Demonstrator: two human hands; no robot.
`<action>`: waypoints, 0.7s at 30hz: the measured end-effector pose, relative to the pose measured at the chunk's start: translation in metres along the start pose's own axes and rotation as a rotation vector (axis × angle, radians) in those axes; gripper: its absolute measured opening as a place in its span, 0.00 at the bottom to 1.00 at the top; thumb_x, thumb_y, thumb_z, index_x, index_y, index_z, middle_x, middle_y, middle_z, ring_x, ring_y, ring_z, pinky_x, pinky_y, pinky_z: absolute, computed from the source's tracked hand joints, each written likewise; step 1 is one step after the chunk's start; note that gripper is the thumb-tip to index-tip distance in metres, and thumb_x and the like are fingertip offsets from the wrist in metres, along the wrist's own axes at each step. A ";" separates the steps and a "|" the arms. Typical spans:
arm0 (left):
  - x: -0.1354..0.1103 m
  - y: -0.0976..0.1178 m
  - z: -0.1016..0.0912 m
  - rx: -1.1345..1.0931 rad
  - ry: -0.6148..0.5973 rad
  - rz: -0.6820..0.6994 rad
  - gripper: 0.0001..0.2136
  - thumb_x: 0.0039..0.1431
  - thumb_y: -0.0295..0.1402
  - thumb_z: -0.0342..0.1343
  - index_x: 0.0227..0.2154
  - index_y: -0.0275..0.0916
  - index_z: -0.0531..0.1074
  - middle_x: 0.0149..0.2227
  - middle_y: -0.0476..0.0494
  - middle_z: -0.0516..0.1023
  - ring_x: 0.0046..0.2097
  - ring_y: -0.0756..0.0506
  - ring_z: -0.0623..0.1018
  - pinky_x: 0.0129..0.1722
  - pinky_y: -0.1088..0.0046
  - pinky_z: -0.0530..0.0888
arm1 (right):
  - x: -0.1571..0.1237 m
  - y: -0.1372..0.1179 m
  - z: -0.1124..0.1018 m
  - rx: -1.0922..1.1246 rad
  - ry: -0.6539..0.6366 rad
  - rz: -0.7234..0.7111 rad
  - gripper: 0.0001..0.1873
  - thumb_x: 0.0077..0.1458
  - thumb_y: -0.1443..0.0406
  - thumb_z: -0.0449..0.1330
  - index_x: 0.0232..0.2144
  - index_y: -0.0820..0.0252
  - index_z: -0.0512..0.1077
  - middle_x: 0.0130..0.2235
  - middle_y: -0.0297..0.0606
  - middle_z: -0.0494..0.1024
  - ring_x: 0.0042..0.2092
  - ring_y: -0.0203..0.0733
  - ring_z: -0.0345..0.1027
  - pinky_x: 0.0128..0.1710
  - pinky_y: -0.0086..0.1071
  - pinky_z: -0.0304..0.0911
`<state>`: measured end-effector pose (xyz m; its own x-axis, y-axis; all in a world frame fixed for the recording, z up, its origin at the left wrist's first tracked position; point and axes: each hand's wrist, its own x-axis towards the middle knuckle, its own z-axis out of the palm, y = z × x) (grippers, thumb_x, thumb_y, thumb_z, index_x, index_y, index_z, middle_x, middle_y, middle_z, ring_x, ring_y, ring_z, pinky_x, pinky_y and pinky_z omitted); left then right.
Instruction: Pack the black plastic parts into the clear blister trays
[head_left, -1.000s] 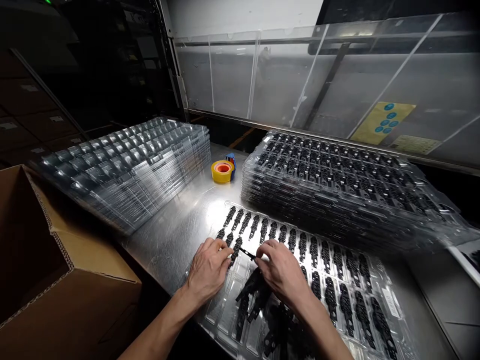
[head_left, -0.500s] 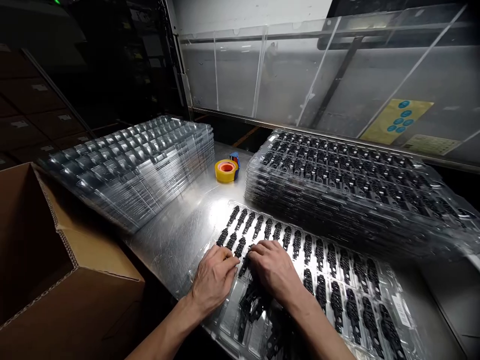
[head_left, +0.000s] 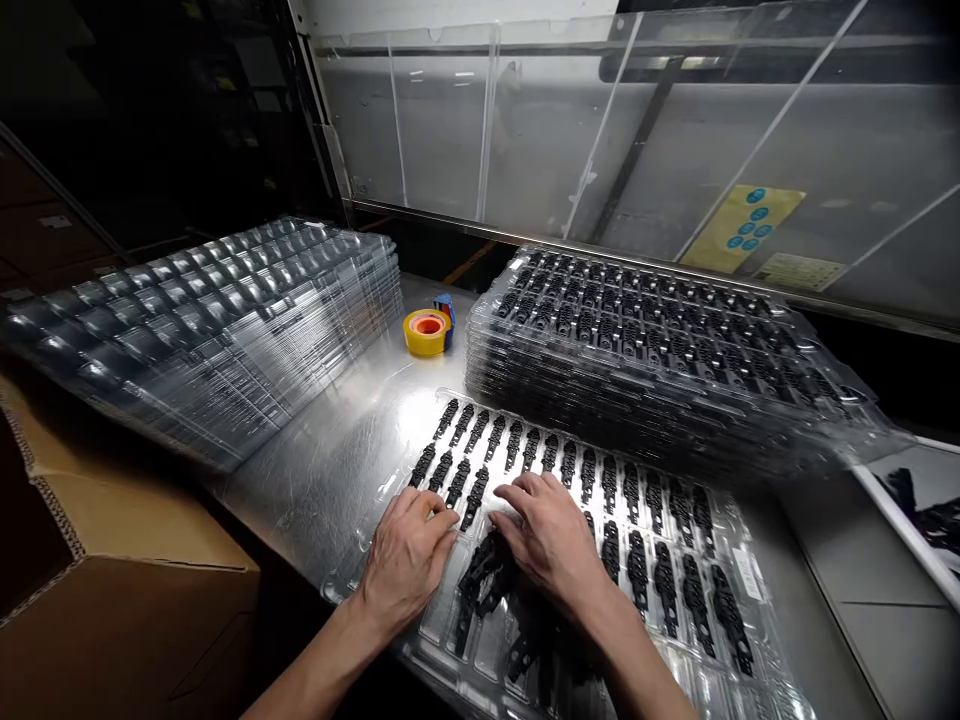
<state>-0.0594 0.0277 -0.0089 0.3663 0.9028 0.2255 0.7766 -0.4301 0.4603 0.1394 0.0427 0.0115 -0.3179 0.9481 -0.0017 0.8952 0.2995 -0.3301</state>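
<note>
A clear plastic tray (head_left: 739,575) lies on the steel bench in front of me, its pockets mostly filled with small black plastic parts (head_left: 517,445). My left hand (head_left: 405,560) rests palm down on the tray's near left end, fingers bent onto the pockets. Beside it my right hand (head_left: 551,540) lies flat, fingers stretched toward a filled row. A loose heap of black parts (head_left: 484,580) sits on the tray between and under my hands. Nothing shows in either hand.
A stack of filled trays (head_left: 660,340) stands behind on the right. A stack of empty clear trays (head_left: 210,320) stands at the left. A yellow tape roll (head_left: 426,332) sits between them. An open cardboard box (head_left: 112,570) is at the near left. A clear screen backs the bench.
One second ago both hands pinched a single black part between them. Now that part is out of their fingers and both hands lie on the tray. The camera has shifted.
</note>
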 end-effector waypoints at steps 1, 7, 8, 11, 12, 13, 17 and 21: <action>0.000 0.001 -0.001 -0.019 -0.007 0.005 0.08 0.60 0.26 0.50 0.38 0.39 0.74 0.37 0.43 0.73 0.41 0.43 0.68 0.40 0.64 0.69 | -0.008 0.003 -0.003 0.019 -0.027 0.015 0.12 0.62 0.61 0.54 0.44 0.54 0.73 0.40 0.40 0.72 0.41 0.44 0.62 0.40 0.36 0.59; 0.002 0.023 0.001 -0.056 -0.211 0.067 0.03 0.58 0.30 0.56 0.35 0.41 0.74 0.33 0.46 0.73 0.38 0.44 0.70 0.39 0.64 0.68 | -0.029 0.011 -0.006 0.152 -0.105 0.023 0.14 0.56 0.65 0.60 0.46 0.49 0.72 0.41 0.37 0.72 0.44 0.45 0.61 0.42 0.36 0.58; 0.002 0.026 0.003 -0.033 -0.221 0.055 0.03 0.57 0.30 0.57 0.34 0.41 0.74 0.33 0.46 0.73 0.38 0.44 0.70 0.38 0.65 0.68 | -0.029 0.011 -0.006 0.170 -0.096 0.025 0.14 0.56 0.66 0.60 0.45 0.50 0.73 0.41 0.37 0.72 0.44 0.45 0.61 0.43 0.36 0.58; 0.000 0.031 0.006 -0.034 -0.222 0.038 0.04 0.58 0.28 0.55 0.35 0.40 0.74 0.33 0.46 0.73 0.37 0.44 0.71 0.38 0.66 0.69 | -0.029 0.014 -0.006 0.246 -0.070 0.014 0.10 0.56 0.68 0.59 0.41 0.52 0.73 0.41 0.36 0.72 0.44 0.43 0.63 0.44 0.34 0.58; 0.000 0.031 0.008 -0.051 -0.223 0.040 0.05 0.59 0.29 0.54 0.36 0.41 0.74 0.34 0.46 0.74 0.38 0.44 0.71 0.39 0.66 0.69 | -0.029 0.016 -0.006 0.299 -0.061 0.005 0.08 0.57 0.69 0.59 0.38 0.53 0.73 0.42 0.36 0.72 0.44 0.41 0.64 0.44 0.33 0.59; 0.000 0.031 0.009 -0.068 -0.223 0.042 0.05 0.60 0.29 0.53 0.37 0.41 0.73 0.34 0.46 0.74 0.38 0.44 0.71 0.39 0.66 0.69 | -0.031 0.017 -0.007 0.362 -0.050 -0.003 0.06 0.57 0.69 0.58 0.36 0.54 0.73 0.43 0.35 0.72 0.43 0.40 0.65 0.43 0.32 0.59; 0.003 0.034 0.015 -0.027 -0.199 0.001 0.07 0.61 0.26 0.49 0.37 0.40 0.72 0.35 0.45 0.74 0.39 0.44 0.71 0.39 0.66 0.69 | -0.034 0.020 -0.007 0.494 -0.041 0.005 0.06 0.58 0.68 0.55 0.37 0.55 0.72 0.43 0.36 0.73 0.40 0.38 0.67 0.41 0.30 0.61; 0.007 0.042 0.022 0.087 -0.168 -0.053 0.06 0.58 0.26 0.52 0.37 0.38 0.71 0.35 0.43 0.73 0.39 0.42 0.71 0.38 0.64 0.69 | -0.034 0.022 -0.008 0.468 -0.034 -0.014 0.08 0.60 0.68 0.54 0.37 0.55 0.73 0.37 0.35 0.74 0.39 0.39 0.68 0.39 0.30 0.61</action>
<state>-0.0131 0.0163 -0.0065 0.3981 0.9158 0.0533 0.8358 -0.3860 0.3905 0.1721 0.0177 0.0115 -0.3460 0.9380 -0.0221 0.6559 0.2250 -0.7206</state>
